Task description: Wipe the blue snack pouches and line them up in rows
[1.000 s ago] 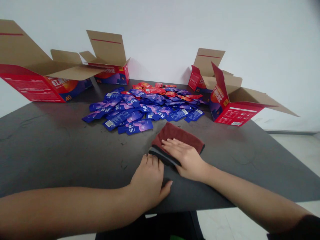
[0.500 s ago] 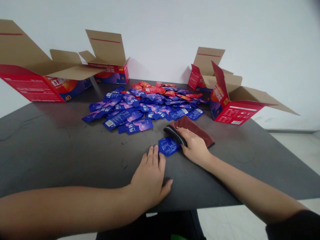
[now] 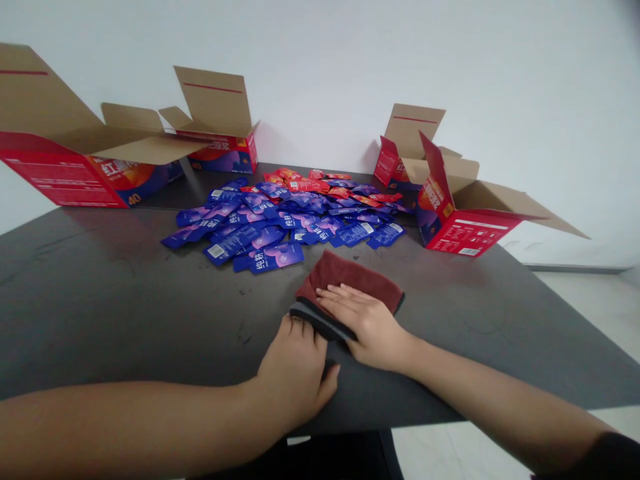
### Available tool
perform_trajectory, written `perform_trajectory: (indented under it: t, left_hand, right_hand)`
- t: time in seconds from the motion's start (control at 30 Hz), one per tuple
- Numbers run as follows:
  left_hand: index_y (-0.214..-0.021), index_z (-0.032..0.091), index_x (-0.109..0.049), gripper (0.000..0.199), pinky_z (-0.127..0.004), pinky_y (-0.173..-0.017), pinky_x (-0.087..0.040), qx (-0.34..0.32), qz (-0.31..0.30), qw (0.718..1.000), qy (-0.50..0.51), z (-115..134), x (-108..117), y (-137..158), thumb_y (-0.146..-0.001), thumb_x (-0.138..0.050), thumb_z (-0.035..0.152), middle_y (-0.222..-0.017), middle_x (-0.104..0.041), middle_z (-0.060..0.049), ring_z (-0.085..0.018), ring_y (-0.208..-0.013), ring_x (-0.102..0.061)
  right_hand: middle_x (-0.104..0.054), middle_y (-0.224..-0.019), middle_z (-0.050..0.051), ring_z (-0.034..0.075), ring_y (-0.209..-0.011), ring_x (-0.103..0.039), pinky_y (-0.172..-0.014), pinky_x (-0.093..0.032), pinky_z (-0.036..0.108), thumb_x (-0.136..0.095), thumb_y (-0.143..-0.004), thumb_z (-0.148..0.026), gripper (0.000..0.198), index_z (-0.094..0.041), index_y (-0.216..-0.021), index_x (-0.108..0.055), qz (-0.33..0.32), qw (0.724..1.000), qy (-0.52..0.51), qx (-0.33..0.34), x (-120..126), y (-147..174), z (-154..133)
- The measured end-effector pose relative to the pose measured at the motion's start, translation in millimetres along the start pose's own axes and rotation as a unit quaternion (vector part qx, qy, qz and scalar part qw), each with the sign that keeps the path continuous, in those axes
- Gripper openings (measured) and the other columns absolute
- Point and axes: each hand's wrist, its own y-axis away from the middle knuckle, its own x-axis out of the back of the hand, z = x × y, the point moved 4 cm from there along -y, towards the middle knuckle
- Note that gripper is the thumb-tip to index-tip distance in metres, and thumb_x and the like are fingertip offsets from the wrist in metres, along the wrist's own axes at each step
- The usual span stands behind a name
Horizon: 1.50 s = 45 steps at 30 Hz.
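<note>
Head camera view: at the hub of the dial, a folded reddish-brown cloth is seen lying on the dark grey tabletop, its black-edged grey fold turned toward seven o'clock. Across its top, the fingers of the right hand are laid outstretched; with the thumb hidden, whether the edge is pinched cannot be told. And at half past seven, the left hand is placed, thumb held apart, fingertips lost from sight at the fold; whether anything is gripped there cannot be told. A light, limp, soft handling is to be expected here, with little slip and nothing fragile; the thicker bound edge is judged the best hold. Toward half past ten, printed sachets are heaped; at two o'clock, a red-and-blue carton is left open.
</note>
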Motion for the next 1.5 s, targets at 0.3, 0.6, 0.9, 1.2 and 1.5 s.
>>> perform_trajectory:
  t: [0.3, 0.6, 0.9, 1.2, 1.5]
  left_hand:
    - [-0.128, -0.003, -0.050, 0.062, -0.054, -0.101, -0.034, -0.002, -0.007, 1.000, -0.017, 1.7, 3.7, -0.4, -0.084, -0.040, 0.040, -0.130, -0.049, -0.033, -0.043, -0.123, -0.046]
    - [-0.131, -0.001, -0.048, 0.064, -0.053, -0.102, -0.034, 0.004, 0.006, 1.000, -0.016, 0.5, 0.7, 0.5, -0.083, -0.043, 0.041, -0.136, -0.045, -0.031, -0.042, -0.127, -0.042]
    - [-0.133, -0.004, -0.045, 0.067, -0.053, -0.101, -0.034, 0.008, -0.003, 1.000, -0.017, 0.2, 1.8, 0.1, -0.083, -0.042, 0.041, -0.138, -0.041, -0.033, -0.044, -0.129, -0.039]
    - [-0.134, -0.004, -0.043, 0.068, -0.054, -0.103, -0.033, 0.006, 0.005, 1.000, -0.013, 1.4, 0.6, -0.5, -0.084, -0.043, 0.041, -0.140, -0.037, -0.034, -0.044, -0.131, -0.036]
    - [-0.139, -0.001, -0.039, 0.073, -0.053, -0.105, -0.031, 0.026, 0.005, 0.999, -0.018, 0.0, -0.2, 0.5, -0.083, -0.043, 0.047, -0.143, -0.035, -0.031, -0.044, -0.133, -0.031]
  right_hand:
    - [-0.053, -0.137, 0.008, 0.021, -0.130, -0.044, -0.112, -0.032, 0.042, -0.048, -0.075, -0.011, 0.057, -0.017, -0.132, -0.052, 0.007, 1.000, -0.007, -0.007, 0.9, -0.1, -0.5]
    - [-0.054, -0.136, 0.009, 0.022, -0.129, -0.046, -0.112, -0.033, 0.042, -0.049, -0.075, -0.010, 0.056, -0.016, -0.131, -0.053, 0.025, 0.999, 0.006, -0.036, 3.7, 0.3, 4.7]
    - [-0.053, -0.136, 0.011, 0.024, -0.130, -0.045, -0.111, -0.034, 0.046, -0.047, -0.073, -0.007, 0.058, -0.015, -0.130, -0.054, 0.060, 0.994, 0.009, -0.094, 1.4, 3.1, 8.7]
    - [-0.055, -0.134, 0.012, 0.023, -0.128, -0.047, -0.110, -0.036, 0.047, -0.046, -0.073, -0.007, 0.056, -0.015, -0.127, -0.056, 0.072, 0.991, 0.008, -0.114, 5.2, 4.0, 13.4]
    - [-0.061, -0.127, 0.007, 0.021, -0.122, -0.053, -0.109, -0.035, 0.043, -0.046, -0.071, -0.007, 0.056, -0.020, -0.123, -0.059, 0.059, 0.994, -0.058, -0.078, 17.4, 5.1, 13.7]
